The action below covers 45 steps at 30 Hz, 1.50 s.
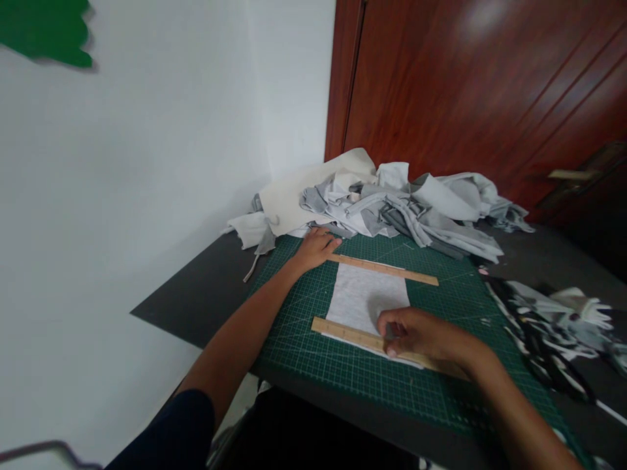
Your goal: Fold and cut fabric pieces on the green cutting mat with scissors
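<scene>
I have the left hand (317, 249) at ten o'clock, thumb spread, by the far flat pale-wooden ruler (392, 269); the light-grey rectangular cloth (365, 292) sits mid-dial; at four, the right hand (414, 333) curls over the near flat pale-wooden ruler (343, 332), pinch unclear. Probably aligning; next needs steady pressure.

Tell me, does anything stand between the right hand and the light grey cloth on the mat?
Yes, partly: the nearer wooden ruler lies across the cloth close to its near edge, under the right hand. The cloth's middle is uncovered.
</scene>
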Available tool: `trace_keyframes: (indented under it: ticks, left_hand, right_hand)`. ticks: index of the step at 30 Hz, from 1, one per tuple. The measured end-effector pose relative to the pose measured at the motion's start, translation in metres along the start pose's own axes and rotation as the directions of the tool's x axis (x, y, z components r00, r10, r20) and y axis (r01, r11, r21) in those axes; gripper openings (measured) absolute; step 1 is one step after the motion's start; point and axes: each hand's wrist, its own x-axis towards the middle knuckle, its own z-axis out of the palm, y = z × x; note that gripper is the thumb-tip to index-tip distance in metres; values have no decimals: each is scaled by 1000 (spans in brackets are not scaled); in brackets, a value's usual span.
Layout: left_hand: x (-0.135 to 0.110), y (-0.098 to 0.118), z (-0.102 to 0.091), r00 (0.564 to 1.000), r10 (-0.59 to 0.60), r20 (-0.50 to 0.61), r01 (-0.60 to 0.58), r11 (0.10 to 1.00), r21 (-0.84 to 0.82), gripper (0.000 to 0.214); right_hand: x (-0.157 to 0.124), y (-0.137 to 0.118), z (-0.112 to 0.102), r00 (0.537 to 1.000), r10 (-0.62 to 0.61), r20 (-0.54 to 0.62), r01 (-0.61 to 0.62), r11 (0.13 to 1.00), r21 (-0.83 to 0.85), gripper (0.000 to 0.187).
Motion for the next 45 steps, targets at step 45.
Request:
trace_keyframes:
  ticks: [45]
  left_hand:
    - [-37,102,-5,930,318,183,-302,947,-108,32]
  right_hand:
    - [2,-7,-5,1000,-5,9,5,998,-60,21]
